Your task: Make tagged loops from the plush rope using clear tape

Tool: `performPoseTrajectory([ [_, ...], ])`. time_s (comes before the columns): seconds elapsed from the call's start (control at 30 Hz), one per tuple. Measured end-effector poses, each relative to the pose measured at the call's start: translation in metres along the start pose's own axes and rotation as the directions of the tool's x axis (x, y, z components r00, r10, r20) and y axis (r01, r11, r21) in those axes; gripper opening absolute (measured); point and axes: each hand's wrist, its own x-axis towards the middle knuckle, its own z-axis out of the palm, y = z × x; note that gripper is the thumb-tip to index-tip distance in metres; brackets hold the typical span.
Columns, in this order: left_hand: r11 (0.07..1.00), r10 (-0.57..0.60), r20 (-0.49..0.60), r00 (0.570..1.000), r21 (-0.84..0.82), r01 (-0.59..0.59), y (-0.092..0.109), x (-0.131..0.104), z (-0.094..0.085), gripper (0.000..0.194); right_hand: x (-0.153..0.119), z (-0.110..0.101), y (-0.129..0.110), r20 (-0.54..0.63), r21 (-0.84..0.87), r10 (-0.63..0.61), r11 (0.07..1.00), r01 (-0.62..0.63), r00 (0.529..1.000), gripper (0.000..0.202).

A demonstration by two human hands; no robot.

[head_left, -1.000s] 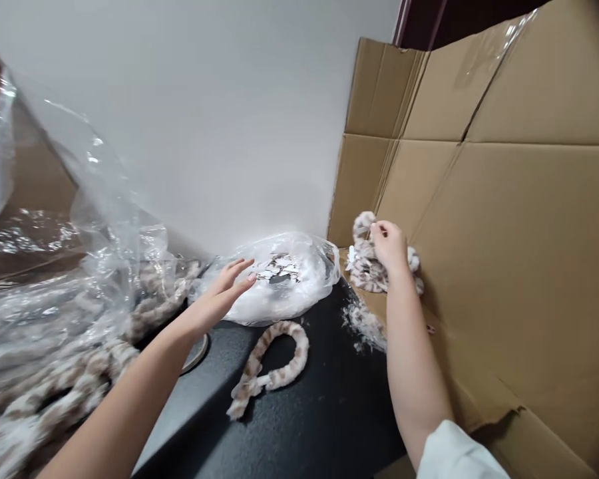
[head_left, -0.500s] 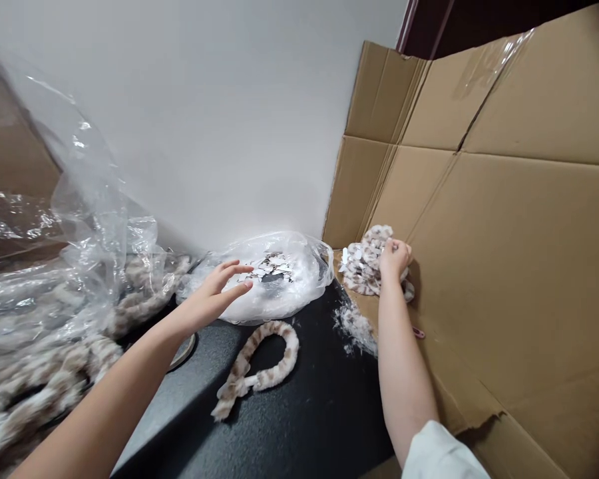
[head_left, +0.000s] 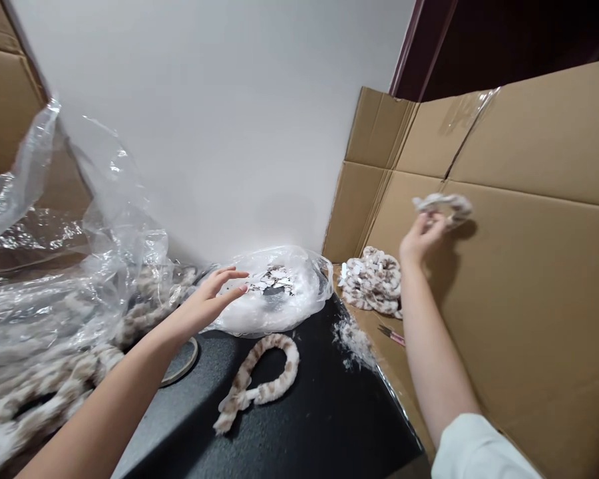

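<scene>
My right hand [head_left: 422, 236] pinches a looped plush strip [head_left: 456, 207], cream with brown spots and blurred by motion, in front of the cardboard. Below it sits a pile of similar plush strips [head_left: 374, 279] on the cardboard base. My left hand [head_left: 210, 303], fingers spread and holding nothing, hovers at the near left of a clear plastic bag [head_left: 259, 316]. Small white and dark flat pieces [head_left: 279, 276] lie in that bag. A single spotted plush strip [head_left: 289, 372], bent into a loop with a white band where it crosses, rests on the black table [head_left: 324, 419].
Snips with a reddish handle [head_left: 393, 335] and a heap of white fluff [head_left: 354, 340] lie by the table's right edge. A thin ring [head_left: 184, 367] is partly behind my left forearm. Plastic sheeting [head_left: 102, 256] covers plush strips at left. Tall cardboard [head_left: 539, 286] stands at right.
My right hand has risen from the pile and moved right, carrying a plush loop. The snips now show more fully. My left hand stays nearly still; the camera view has tilted slightly upward.
</scene>
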Motion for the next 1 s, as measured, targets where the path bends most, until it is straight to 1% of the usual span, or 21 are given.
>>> performPoseTrajectory([
  [0.03, 1.0, 0.002, 0.002, 1.0, 0.0, -0.002, 0.0, -0.001, 0.0, 0.056, -0.007, 0.006, 0.007, 0.213, -0.051, 0.025, 0.999, -0.014, 0.977, 0.028],
  [0.07, 1.0, 0.007, 0.003, 1.0, 0.002, -0.007, 0.001, -0.001, -0.001, 0.055, -0.016, 0.011, 0.016, 0.453, -0.101, 0.056, 0.995, -0.012, 0.89, 0.024],
  [0.1, 1.0, 0.016, 0.003, 1.0, 0.006, -0.016, 0.0, -0.001, -0.001, 0.055, -0.027, 0.014, 0.025, 0.57, -0.117, 0.077, 0.993, -0.012, 0.818, 0.016],
  [0.13, 1.0, 0.028, 0.001, 1.0, 0.011, -0.028, 0.0, -0.002, -0.001, 0.054, -0.037, 0.016, 0.035, 0.63, -0.125, 0.091, 0.992, -0.015, 0.772, 0.011],
  [0.17, 0.999, 0.04, -0.006, 0.999, 0.016, -0.04, -0.001, -0.002, -0.002, 0.054, -0.046, 0.017, 0.044, 0.666, -0.127, 0.098, 0.992, -0.018, 0.739, 0.01],
  [0.2, 0.999, 0.049, -0.012, 0.999, 0.02, -0.049, -0.003, -0.001, -0.002, 0.054, -0.053, 0.018, 0.052, 0.679, -0.126, 0.103, 0.992, -0.023, 0.727, 0.011],
  [0.27, 0.998, 0.06, -0.027, 0.998, 0.019, -0.06, -0.006, 0.0, -0.004, 0.054, -0.057, 0.018, 0.063, 0.677, -0.124, 0.108, 0.992, -0.032, 0.728, 0.011],
  [0.37, 0.998, 0.055, -0.044, 0.998, 0.012, -0.054, -0.01, 0.001, -0.007, 0.055, -0.046, 0.017, 0.064, 0.653, -0.108, 0.096, 0.994, -0.033, 0.751, 0.005],
  [0.4, 0.999, 0.05, -0.05, 0.998, 0.011, -0.049, -0.011, 0.001, -0.009, 0.055, -0.041, 0.015, 0.061, 0.645, -0.097, 0.085, 0.995, -0.029, 0.76, 0.008],
  [0.47, 0.999, 0.052, -0.058, 0.997, 0.009, -0.051, -0.009, 0.0, -0.012, 0.054, -0.039, 0.01, 0.05, 0.626, -0.069, 0.057, 0.997, -0.017, 0.777, 0.017],
  [0.53, 0.997, 0.074, -0.051, 0.996, 0.017, -0.073, -0.004, -0.003, -0.016, 0.054, -0.053, 0.0, 0.033, 0.618, -0.032, 0.023, 0.999, -0.003, 0.785, 0.024],
  [0.57, 0.995, 0.092, -0.038, 0.995, 0.029, -0.091, 0.0, -0.005, -0.016, 0.052, -0.066, -0.007, 0.022, 0.627, 0.001, -0.005, 1.0, 0.006, 0.779, 0.025],
  [0.63, 0.988, 0.138, 0.012, 0.99, 0.069, -0.138, 0.007, -0.008, -0.013, 0.044, -0.106, -0.025, -0.005, 0.678, 0.096, -0.082, 0.995, 0.023, 0.73, 0.024],
  [0.67, 0.981, 0.173, 0.033, 0.984, 0.084, -0.175, 0.01, -0.01, -0.009, 0.039, -0.13, -0.035, -0.019, 0.727, 0.2, -0.17, 0.979, 0.032, 0.665, 0.023],
  [0.7, 0.971, 0.216, 0.044, 0.975, 0.092, -0.219, 0.011, -0.013, -0.002, 0.034, -0.155, -0.046, -0.034, 0.773, 0.285, -0.248, 0.958, 0.03, 0.584, 0.021],
  [0.77, 0.944, 0.313, 0.017, 0.95, 0.1, -0.313, 0.007, -0.022, 0.019, 0.026, -0.207, -0.064, -0.062, 0.844, 0.388, -0.35, 0.922, -0.01, 0.405, 0.018],
  [0.83, 0.917, 0.384, -0.027, 0.923, 0.129, -0.378, -0.006, -0.035, 0.044, 0.022, -0.251, -0.076, -0.083, 0.872, 0.455, -0.445, 0.89, -0.005, 0.204, 0.012],
  [0.87, 0.903, 0.409, -0.025, 0.912, 0.153, -0.401, -0.015, -0.043, 0.057, 0.023, -0.27, -0.079, -0.09, 0.868, 0.476, -0.477, 0.879, 0.041, 0.139, 0.008],
  [0.9, 0.892, 0.424, -0.014, 0.906, 0.179, -0.415, -0.025, -0.051, 0.068, 0.026, -0.285, -0.081, -0.094, 0.861, 0.492, -0.501, 0.864, 0.103, 0.089, 0.006],
  [0.93, 0.884, 0.432, -0.007, 0.902, 0.2, -0.422, -0.035, -0.059, 0.077, 0.029, -0.297, -0.081, -0.095, 0.854, 0.504, -0.517, 0.849, 0.159, 0.054, 0.007],
  [1.0, 0.878, 0.445, -0.012, 0.895, 0.2, -0.434, -0.053, -0.073, 0.09, 0.029, -0.311, -0.08, -0.093, 0.847, 0.512, -0.531, 0.83, 0.222, 0.034, 0.01],
])
